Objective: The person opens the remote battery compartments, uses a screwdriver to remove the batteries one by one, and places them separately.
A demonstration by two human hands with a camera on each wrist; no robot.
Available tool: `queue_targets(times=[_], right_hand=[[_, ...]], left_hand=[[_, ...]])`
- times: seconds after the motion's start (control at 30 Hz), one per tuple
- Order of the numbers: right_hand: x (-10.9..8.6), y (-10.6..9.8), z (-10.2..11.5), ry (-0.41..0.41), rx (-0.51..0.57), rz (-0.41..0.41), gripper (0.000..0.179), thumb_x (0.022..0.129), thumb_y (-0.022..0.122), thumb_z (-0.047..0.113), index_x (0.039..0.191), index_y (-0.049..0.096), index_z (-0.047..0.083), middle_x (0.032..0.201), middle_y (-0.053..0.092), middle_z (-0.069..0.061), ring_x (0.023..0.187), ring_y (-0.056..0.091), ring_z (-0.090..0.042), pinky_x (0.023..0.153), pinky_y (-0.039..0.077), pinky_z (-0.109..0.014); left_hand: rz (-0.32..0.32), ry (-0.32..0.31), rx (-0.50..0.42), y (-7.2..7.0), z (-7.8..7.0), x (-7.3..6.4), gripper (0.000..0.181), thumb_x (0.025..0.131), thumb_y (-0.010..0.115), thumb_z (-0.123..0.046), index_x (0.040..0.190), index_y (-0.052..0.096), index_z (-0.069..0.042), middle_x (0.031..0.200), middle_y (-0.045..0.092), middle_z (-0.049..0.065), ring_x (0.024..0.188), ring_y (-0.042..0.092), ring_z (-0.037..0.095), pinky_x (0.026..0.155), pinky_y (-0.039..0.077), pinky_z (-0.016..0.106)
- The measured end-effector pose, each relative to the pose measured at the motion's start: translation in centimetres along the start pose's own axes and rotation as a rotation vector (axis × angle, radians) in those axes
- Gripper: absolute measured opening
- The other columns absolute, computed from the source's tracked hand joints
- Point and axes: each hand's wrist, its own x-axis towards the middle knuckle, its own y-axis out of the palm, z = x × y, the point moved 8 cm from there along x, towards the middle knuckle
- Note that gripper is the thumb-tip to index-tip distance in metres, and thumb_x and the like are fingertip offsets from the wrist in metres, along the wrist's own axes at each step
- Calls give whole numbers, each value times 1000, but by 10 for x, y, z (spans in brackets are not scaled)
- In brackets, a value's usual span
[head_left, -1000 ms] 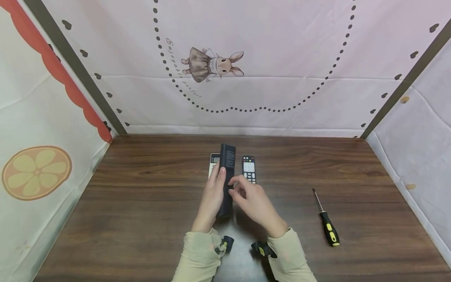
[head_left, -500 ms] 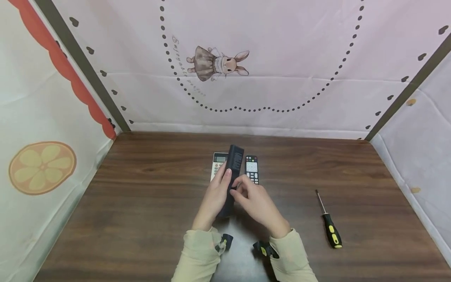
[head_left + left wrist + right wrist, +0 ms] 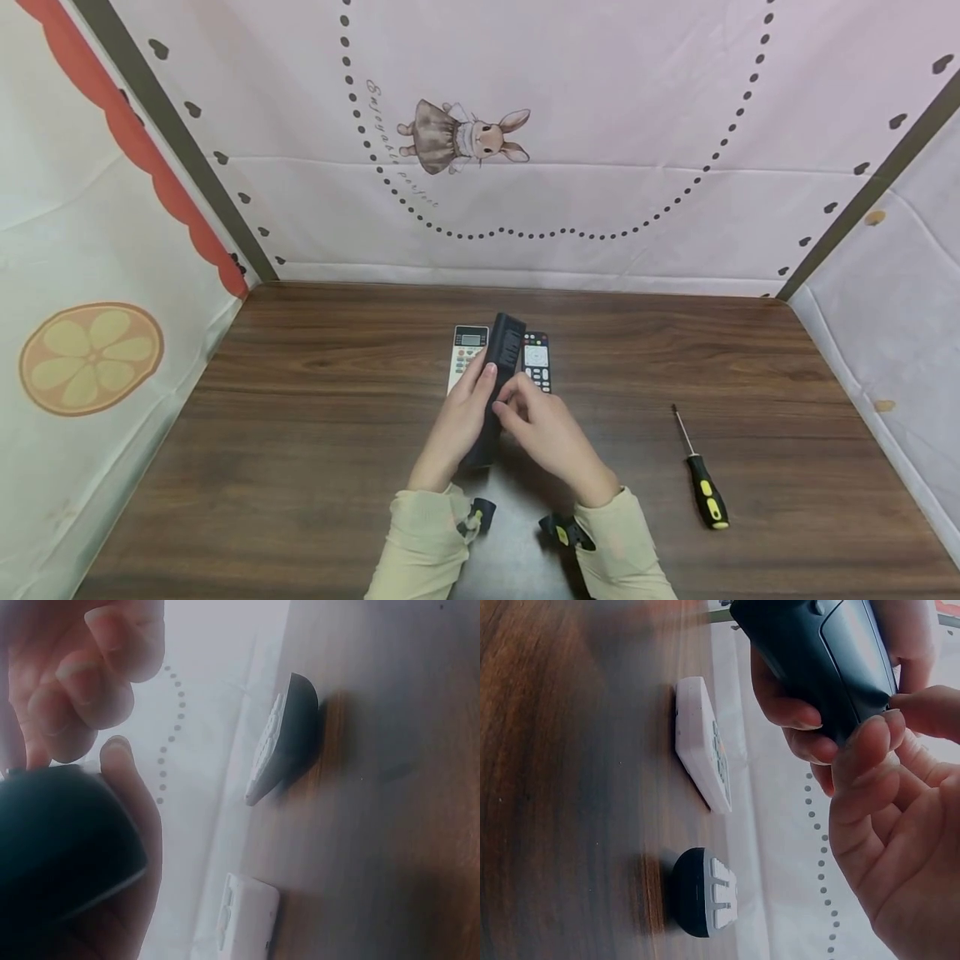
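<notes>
A black remote control (image 3: pixel 507 350) is tilted up off the table, its back face showing. My left hand (image 3: pixel 461 417) grips it along the left side, fingers wrapped behind. In the right wrist view, the remote's battery cover (image 3: pixel 859 652) shows a seam around it and looks seated. My right hand (image 3: pixel 543 429) has thumb and index fingertip pinched at the cover's edge, the other fingers curled. Behind the hands lie a white remote control (image 3: pixel 467 354) with a small screen and a dark remote control (image 3: pixel 536 358) with white buttons, both partly covered.
A screwdriver (image 3: pixel 701 479) with a black and yellow handle lies on the wooden table (image 3: pixel 315 467) to the right. Printed fabric walls (image 3: pixel 600 108) enclose the table at the back and sides.
The held remote's upper end has swung a little to the right, uncovering more of the white remote. Both hands stay on the held remote. The head view has shifted slightly.
</notes>
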Motion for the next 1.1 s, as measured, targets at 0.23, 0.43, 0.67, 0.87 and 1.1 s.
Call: queue_targets(times=[0.23,0.43,0.67,0.87,1.1], right_hand=[[1,-1,-1,4,5,-6,10,90,53,29,91,47,21,66,54,8,49,51,-7,47,45,-25],[1,0,-2,24,11,13,12,91,50,33,90,46,21,65,58,-1,48,52,-9,46,44,-26],[1,3,-6,51,29,47,15,91,48,36,92,45,22,67,59,-4,51,55,-12,47,45,-27],[1,3,-7,44,-22,46,23,86,55,41,94,46,22,63,54,5,49,51,-8,44,41,-25],[2,-1,-6,31,-50,23,25,84,59,40,92,46,21,66,55,8,53,51,-7,46,42,-25]], left_hand=[[14,-6,14,1,-22,-10,46,94,34,-45,137,33,-28,127,46,8,100,48,25,78,40,34],[24,-20,20,2,-11,-3,45,94,34,-44,137,32,-31,131,43,7,103,47,25,78,40,35],[17,-13,27,2,2,3,49,89,33,-57,135,32,-40,131,44,2,105,47,23,79,40,36],[5,-31,33,3,2,1,50,87,33,-60,134,33,-42,133,42,-2,107,45,22,83,39,40],[-7,-33,22,1,2,3,50,88,33,-58,135,32,-40,128,46,4,103,47,24,80,40,37]])
